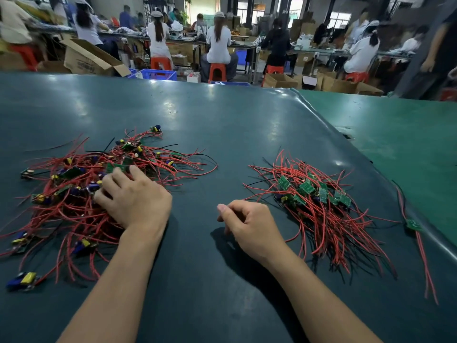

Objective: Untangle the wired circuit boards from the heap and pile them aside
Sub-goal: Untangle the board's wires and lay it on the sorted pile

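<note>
A: What is laid out on the table (pixel 222 134)?

B: Two groups of wired boards are seen on the dark mat. The tangled heap (pixel 81 194) is spread wide on the left; the sorted pile (pixel 319 206) is set on the right, its red wires mostly combed toward the near edge. One stray board (pixel 413 224) is left farther right, near the mat's edge.

A: Which hand is placed nearer the heap?

B: The left hand (pixel 133 198). It is laid on the heap's right side, fingers spread and bent down among the wires. Whether a wire is actually pinched cannot be told.

A: And the other?

B: The right hand (pixel 249 224) is held between the two groups, nearer the pile, fingers loosely curled, thumb forward. Nothing is seen held in it.

A: So what is the next pull governed by?

B: Probably a green board (pixel 118 167) just beyond the left fingertips, its wires trailing off into the tangle. A lift toward the right would seem called for.
</note>
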Demonstrator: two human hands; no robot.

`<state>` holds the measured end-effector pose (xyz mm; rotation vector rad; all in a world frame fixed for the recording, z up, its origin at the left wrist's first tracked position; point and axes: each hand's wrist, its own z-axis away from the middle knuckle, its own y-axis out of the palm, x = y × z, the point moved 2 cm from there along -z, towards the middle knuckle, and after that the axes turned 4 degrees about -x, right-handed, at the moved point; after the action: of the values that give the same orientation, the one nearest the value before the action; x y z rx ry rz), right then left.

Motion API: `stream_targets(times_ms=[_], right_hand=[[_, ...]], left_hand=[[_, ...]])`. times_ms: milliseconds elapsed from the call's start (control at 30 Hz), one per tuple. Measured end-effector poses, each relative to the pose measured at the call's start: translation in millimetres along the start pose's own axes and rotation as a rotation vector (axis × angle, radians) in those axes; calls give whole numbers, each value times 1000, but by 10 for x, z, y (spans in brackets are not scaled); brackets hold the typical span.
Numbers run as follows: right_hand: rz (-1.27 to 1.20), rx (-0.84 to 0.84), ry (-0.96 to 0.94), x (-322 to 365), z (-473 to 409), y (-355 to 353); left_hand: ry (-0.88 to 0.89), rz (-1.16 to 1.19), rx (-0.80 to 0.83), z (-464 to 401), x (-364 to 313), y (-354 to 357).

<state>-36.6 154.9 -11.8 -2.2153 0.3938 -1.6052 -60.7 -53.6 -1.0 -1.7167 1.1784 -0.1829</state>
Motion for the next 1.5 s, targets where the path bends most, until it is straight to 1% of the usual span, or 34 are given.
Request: stream_targets(times_ms=[67, 167, 233, 267, 333, 367, 400, 533, 667, 700, 767, 833, 933, 1033, 1100, 1133, 1233, 1300, 1333, 1400, 1500], right_hand=[[-30, -2, 13, -5, 0, -11], [-38, -5, 22, -9, -4, -17], [-31, -3, 23, -6, 0, -19], [-36, 1, 28, -5, 3, -20], [-47, 4, 39, -8, 4, -24], [-50, 5, 42, -8, 2, -27], [-54, 8, 43, -8, 0, -28], [-42, 25, 52, -1, -4, -22], [-35, 32, 55, -2, -4, -28], [-35, 32, 53, -1, -3, -31], [-33, 34, 52, -5, -5, -36], [-35, 39, 64, -18, -5, -31], [-46, 37, 71, -22, -9, -35], [-76, 27, 85, -23, -19, -32], [-198, 23, 120, -5, -33, -34], [-313, 23, 152, 16, -38, -36], [-627, 39, 218, 84, -62, -57], [-708, 10, 185, 108, -77, -94], [-729, -19, 172, 111, -77, -117], [-777, -78, 195, 104, -80, -156], [-811, -169, 209, 85, -102, -193]], left_hand=[[16, 20, -13, -9, 1, 19], [40, 197, -180, -66, 26, -45], [86, 225, -276, -106, 35, -83], [77, 189, -248, -140, 50, -68], [12, 53, -70, -184, 86, 11], [-9, 9, -16, -192, 105, 44], [-11, 10, -8, -194, 123, 61], [18, 107, -90, -166, 119, 33], [8, -69, 37, -176, 65, 57], [6, -95, 47, -184, 67, 68], [-4, -64, 22, -192, 84, 75], [16, 31, -49, -171, 81, 65], [110, 199, -233, -111, 54, 15], [251, 410, -416, -42, -14, -84], [411, 530, -546, 59, -96, -176], [514, 584, -572, 132, -156, -217], [841, 698, -495, 402, -355, -285], [1023, 736, -412, 554, -447, -287], [1084, 761, -370, 601, -477, -284], [1134, 803, -321, 640, -505, -275], [1102, 831, -305, 673, -502, -311]])
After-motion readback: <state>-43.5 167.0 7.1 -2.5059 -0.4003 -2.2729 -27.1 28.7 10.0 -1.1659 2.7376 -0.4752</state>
